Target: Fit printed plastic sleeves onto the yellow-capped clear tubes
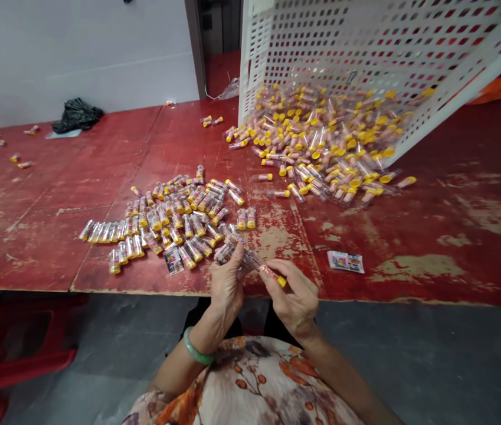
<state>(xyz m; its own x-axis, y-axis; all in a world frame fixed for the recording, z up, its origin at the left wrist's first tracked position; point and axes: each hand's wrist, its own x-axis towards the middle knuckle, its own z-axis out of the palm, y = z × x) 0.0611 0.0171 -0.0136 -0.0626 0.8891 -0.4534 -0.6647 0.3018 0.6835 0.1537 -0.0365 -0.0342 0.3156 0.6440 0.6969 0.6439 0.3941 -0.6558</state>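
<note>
In the head view, the left hand (226, 286) clasps printed clear wrappers (250, 261) in front of the white crate (458, 97); the right hand (297, 298) closely pinches a yellow-capped tube (273, 275). Many labelled tubes (174, 218) lie front-left of the crate; plenty of plain tubes (321, 139) remain unlabelled, spilling from it.

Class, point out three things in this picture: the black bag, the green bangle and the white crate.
Black bag (77, 115): head view, middle of its crumpled plastic.
Green bangle (193, 352): head view, the near side of its band.
White crate (245, 77): head view, its left rim.
</note>
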